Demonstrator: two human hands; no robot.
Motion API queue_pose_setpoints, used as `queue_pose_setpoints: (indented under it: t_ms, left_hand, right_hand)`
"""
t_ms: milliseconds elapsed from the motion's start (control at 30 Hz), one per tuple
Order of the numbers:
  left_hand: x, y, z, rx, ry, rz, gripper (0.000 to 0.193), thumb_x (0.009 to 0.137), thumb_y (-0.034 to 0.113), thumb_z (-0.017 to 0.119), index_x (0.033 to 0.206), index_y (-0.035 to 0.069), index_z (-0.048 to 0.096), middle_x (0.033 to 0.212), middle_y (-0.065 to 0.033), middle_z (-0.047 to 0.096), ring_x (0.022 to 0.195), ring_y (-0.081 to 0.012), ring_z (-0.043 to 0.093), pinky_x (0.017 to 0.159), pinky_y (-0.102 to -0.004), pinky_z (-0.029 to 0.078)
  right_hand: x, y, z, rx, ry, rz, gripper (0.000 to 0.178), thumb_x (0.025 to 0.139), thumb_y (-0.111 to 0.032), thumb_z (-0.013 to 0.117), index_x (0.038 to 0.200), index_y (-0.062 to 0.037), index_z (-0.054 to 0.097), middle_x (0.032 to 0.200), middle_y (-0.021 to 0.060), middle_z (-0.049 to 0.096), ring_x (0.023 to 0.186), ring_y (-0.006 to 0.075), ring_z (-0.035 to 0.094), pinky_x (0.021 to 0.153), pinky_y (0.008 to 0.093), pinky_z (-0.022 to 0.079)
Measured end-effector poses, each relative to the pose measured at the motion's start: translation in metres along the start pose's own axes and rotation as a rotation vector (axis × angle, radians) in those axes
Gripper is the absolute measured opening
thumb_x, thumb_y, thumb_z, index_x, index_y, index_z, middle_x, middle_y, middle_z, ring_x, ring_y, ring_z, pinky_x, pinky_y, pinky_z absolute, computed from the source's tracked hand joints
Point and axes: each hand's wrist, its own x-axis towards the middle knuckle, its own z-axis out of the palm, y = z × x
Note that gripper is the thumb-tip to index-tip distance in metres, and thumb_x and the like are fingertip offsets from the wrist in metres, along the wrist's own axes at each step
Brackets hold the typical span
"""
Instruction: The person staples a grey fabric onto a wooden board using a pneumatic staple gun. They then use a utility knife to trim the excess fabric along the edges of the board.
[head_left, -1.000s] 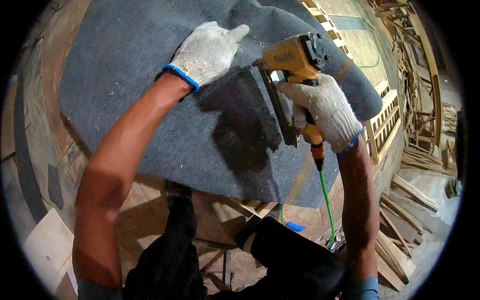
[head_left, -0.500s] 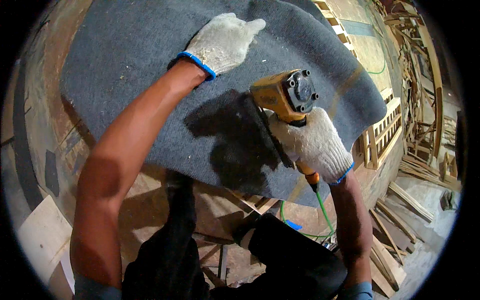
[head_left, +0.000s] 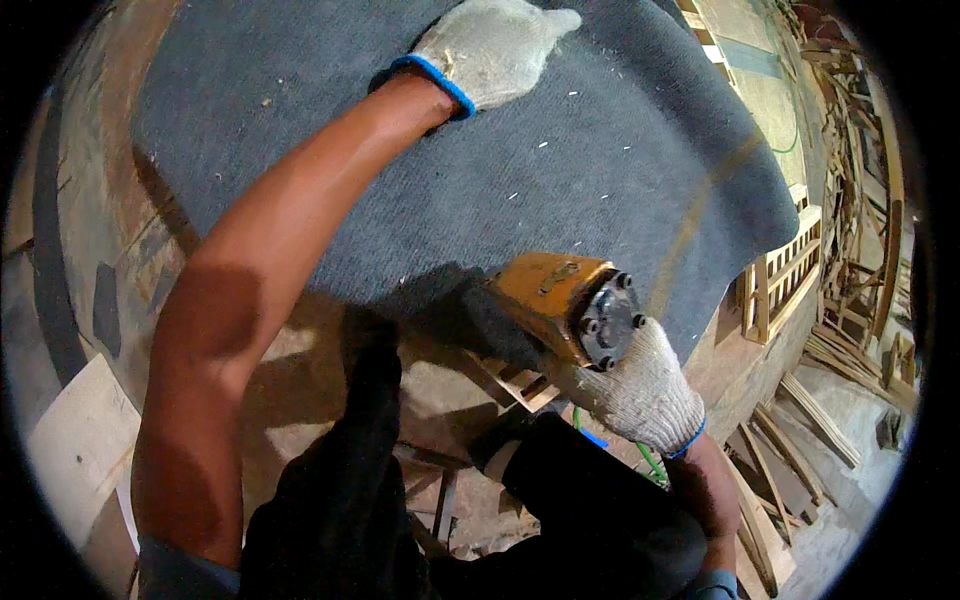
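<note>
A dark grey felt-like sheet spreads in front of me, draped over something, with small thin staple-like slivers scattered on it. My left hand, in a white knit glove with a blue cuff, presses on the sheet at the top. One digit stretches to the right; its other fingers are mostly hidden. My right hand, gloved alike, is wrapped round the handle of a yellow-orange pneumatic staple gun with a black bolted cap. The gun is at the sheet's near edge; its nose is hidden.
Slatted wooden frames show beyond the sheet's right edge, and a wooden corner juts out beneath its near edge. Loose timber strips lie in piles at right. A green air hose runs below my right hand. A pale board lies at left.
My right hand has drawn the staple gun toward me, from over the sheet to its near edge. My left hand appears farther up and right. More slivers show on the sheet.
</note>
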Motion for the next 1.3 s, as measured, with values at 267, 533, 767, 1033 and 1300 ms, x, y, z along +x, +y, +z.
queue_pose_setpoints:
  t_ms: [267,533,767,1033,1300]
  left_hand:
    - [-0.017,-0.005,0.001,0.057,0.044,0.023,0.023,0.089,0.017,0.056,0.108,0.008,0.063,0.081,-0.0110,0.064,0.082,-0.0301,0.065,0.079,-0.0448,0.050]
    - [-0.049,0.064,-0.060,-0.577,0.078,-0.340,0.025,0.103,0.015,0.052,0.119,0.003,0.068,0.103,-0.0121,0.074,0.096,-0.0223,0.070,0.085,-0.0375,0.055]
    - [-0.267,0.166,-0.116,-1.670,-0.498,-1.412,0.025,0.104,0.020,0.055,0.106,-0.002,0.066,0.094,-0.0126,0.071,0.093,-0.0212,0.070,0.091,-0.0391,0.054]
    - [-0.256,0.161,-0.119,-1.490,-0.218,-1.498,0.024,0.103,0.026,0.060,0.105,0.003,0.066,0.096,-0.0118,0.069,0.080,-0.0230,0.066,0.079,-0.0392,0.056]
    - [-0.218,0.156,-0.129,-0.484,-0.398,-0.261,0.027,0.098,0.023,0.068,0.119,0.008,0.070,0.061,-0.0088,0.062,0.047,-0.0237,0.056,0.040,-0.0361,0.040]
  right_hand:
    - [0.024,0.013,0.020,-0.004,0.084,-0.033,0.034,0.087,-0.029,0.075,0.104,0.0005,0.070,0.082,0.0167,0.072,0.076,0.0267,0.073,0.067,0.0388,0.057]
    - [0.019,0.007,0.008,0.077,0.050,0.035,0.034,0.087,-0.018,0.071,0.114,0.0032,0.068,0.095,0.0147,0.075,0.086,0.0230,0.073,0.075,0.0384,0.058]
    - [0.021,0.005,0.017,0.107,0.069,0.016,0.035,0.088,-0.013,0.071,0.118,0.0041,0.067,0.105,0.0156,0.074,0.094,0.0218,0.071,0.084,0.0377,0.057]
    - [0.021,0.013,0.024,0.106,0.186,-0.116,0.030,0.086,-0.025,0.073,0.106,-0.0019,0.072,0.082,0.0164,0.075,0.075,0.0242,0.074,0.068,0.0399,0.057]
    - [0.021,0.024,0.015,0.132,0.194,-0.284,0.031,0.088,-0.016,0.071,0.115,-0.0006,0.070,0.100,0.0122,0.077,0.094,0.0213,0.073,0.086,0.0381,0.056]
